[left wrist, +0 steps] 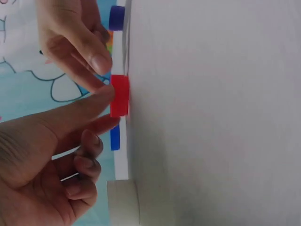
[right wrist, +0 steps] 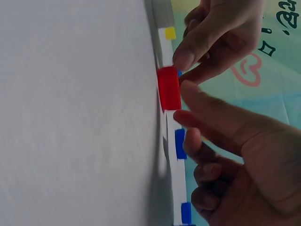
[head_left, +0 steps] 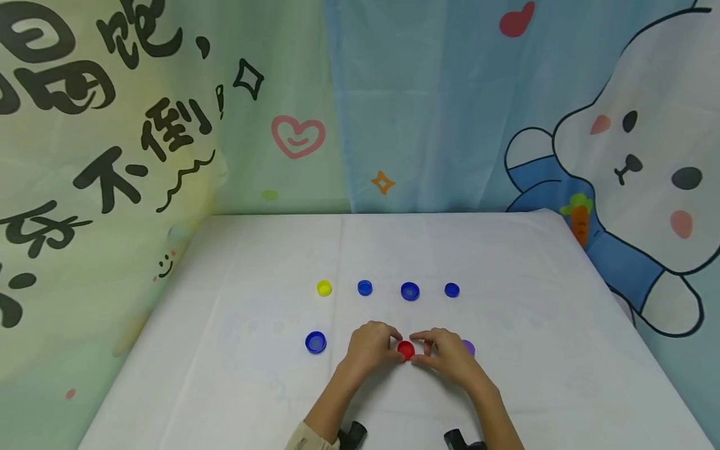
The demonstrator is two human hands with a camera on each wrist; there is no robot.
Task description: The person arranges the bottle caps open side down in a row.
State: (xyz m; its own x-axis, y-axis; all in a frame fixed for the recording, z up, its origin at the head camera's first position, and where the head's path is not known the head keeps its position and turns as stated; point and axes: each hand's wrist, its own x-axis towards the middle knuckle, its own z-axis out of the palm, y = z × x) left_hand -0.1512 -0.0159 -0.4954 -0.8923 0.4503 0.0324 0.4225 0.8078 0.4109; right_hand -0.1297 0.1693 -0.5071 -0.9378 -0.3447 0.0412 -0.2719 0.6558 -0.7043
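A red bottle cap (head_left: 405, 350) sits low on the white table, between the two hands. From its left side my left hand (head_left: 372, 347) holds it with thumb and index fingertips, the other fingers loosely bent. Opposite, my right hand (head_left: 447, 355) has its thumb and index fingertips at the cap's right edge. Both wrist views show the red cap (left wrist: 119, 96) edge-on, with the fingertips of both hands gathered around it. A purple cap (head_left: 469, 347) lies just beyond the right hand, partly hidden by it.
A yellow cap (head_left: 324, 288) and several blue caps (head_left: 410, 291) form a row farther back. Another blue cap (head_left: 316, 342) lies left of the left hand. A printed cloth (head_left: 416, 112) hangs behind the white-covered table (head_left: 253, 387).
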